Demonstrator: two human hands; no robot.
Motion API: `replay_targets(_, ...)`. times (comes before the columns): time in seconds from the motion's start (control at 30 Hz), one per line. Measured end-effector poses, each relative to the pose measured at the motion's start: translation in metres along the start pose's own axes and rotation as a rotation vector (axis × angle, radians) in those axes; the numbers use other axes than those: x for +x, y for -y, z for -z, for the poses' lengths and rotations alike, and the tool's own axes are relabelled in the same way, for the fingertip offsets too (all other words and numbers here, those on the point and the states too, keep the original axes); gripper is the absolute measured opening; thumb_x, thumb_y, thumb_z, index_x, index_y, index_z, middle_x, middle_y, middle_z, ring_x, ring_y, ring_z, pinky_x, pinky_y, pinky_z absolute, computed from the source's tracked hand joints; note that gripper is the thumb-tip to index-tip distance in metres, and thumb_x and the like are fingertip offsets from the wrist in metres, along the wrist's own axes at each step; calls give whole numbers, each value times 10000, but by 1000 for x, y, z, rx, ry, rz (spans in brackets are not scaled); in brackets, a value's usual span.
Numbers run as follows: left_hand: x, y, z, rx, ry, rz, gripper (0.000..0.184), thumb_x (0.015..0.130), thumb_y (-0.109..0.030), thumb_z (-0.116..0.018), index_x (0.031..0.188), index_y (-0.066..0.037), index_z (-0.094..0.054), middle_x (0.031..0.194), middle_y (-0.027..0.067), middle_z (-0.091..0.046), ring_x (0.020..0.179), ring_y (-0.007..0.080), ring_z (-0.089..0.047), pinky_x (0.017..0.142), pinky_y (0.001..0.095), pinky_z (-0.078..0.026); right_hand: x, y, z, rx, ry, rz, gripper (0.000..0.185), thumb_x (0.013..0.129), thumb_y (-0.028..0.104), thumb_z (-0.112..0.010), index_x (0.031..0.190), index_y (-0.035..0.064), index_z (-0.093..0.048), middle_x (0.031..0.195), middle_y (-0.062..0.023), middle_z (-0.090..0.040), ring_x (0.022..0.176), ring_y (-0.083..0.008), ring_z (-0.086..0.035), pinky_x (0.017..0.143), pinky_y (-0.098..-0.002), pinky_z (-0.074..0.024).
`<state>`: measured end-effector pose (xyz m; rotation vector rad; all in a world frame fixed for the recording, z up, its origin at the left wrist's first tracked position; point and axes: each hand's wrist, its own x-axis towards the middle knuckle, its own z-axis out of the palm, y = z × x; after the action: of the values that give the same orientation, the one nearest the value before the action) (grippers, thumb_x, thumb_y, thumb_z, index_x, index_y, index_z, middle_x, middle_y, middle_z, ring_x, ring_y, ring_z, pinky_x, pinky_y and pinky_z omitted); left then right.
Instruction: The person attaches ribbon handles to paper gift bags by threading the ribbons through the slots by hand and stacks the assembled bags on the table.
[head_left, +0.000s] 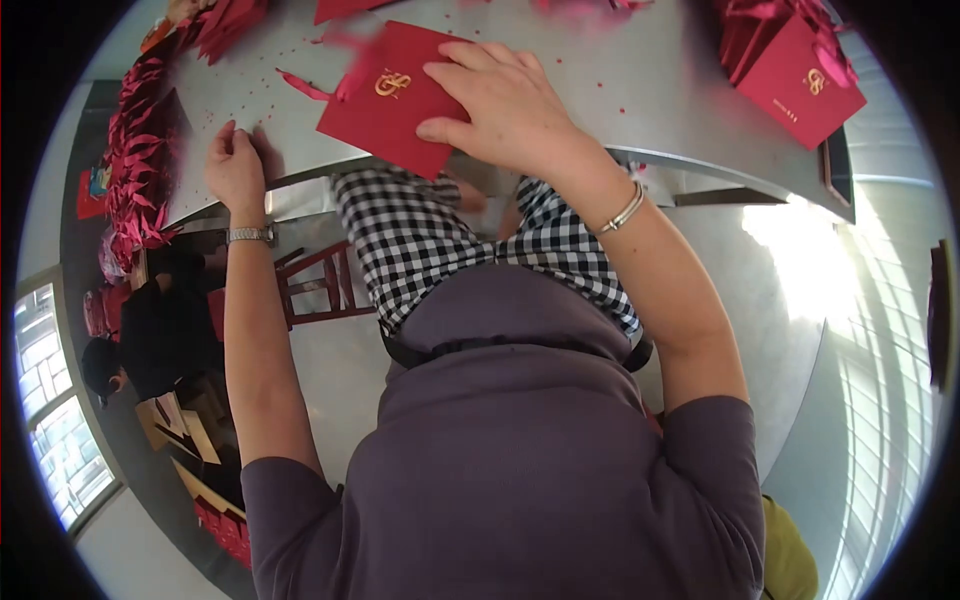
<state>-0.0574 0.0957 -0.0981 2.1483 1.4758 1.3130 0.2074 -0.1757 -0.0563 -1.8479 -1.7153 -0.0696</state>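
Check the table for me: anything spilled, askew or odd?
Small red scraps lie scattered across the table, probably stray trimmings. The red bag under the right hand sits askew, one corner jutting past the near edge.

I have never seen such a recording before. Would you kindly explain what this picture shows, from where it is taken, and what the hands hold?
There is no machine here: a person works with two bare hands. The single picture comes from a camera worn on the head, looking forward and down, so the person's own body fills the lower part.

At the top is a smooth grey table. The right hand lies spread on a flat, red rectangular paper piece with a gold emblem. The left hand is curled at the table's edge; whether it holds anything, I cannot tell.

More red pieces with ribbons crowd the left, and others lie at the right.
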Motion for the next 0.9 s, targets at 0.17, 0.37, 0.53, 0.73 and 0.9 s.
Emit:
replay_targets(0.17,-13,-21,2,50,-65,-74,253,872,-207,-596,1050,-59,-699,969,133,-701,890,263,-673,818,339,-500,-2,0,7,-11,2,-7,615,801,433,-645,1271,44,-562,1375,-155,-486,1262,-318,-432,1034,-432,-323)
replay_targets(0.37,-21,-38,10,129,-61,-101,190,877,-154,-576,990,-42,-679,938,149,-661,899,328,-617,805,402,-486,3,5,7,-33,18,14,629,793,400,-670,1277,23,-532,1370,-180,-470,1272,-321,-421,1023,-453,-320)
replay_targets(0.53,-24,-47,12,66,-119,-76,158,851,-102,-584,959,-41,-682,919,132,-660,888,306,-623,800,390,-492,4,13,16,29,67,-24,645,796,426,-668,1275,11,-547,1369,-185,-474,1269,-334,-425,1035,-444,-317)
replay_targets(0.73,-24,-51,15,84,-126,-64,149,848,-96,-580,946,-54,-684,929,129,-664,893,311,-626,792,394,-498,3,17,17,-4,74,-31,647,803,440,-664,1281,19,-550,1371,-180,-478,1264,-339,-429,1034,-446,-323)
replay_targets(0.9,-23,-46,14,127,-105,-79,180,867,-137,-567,965,-44,-687,944,138,-669,903,324,-629,808,401,-494,0,15,12,-49,34,-4,606,818,402,-651,1280,26,-543,1377,-164,-473,1283,-319,-419,1021,-455,-338)
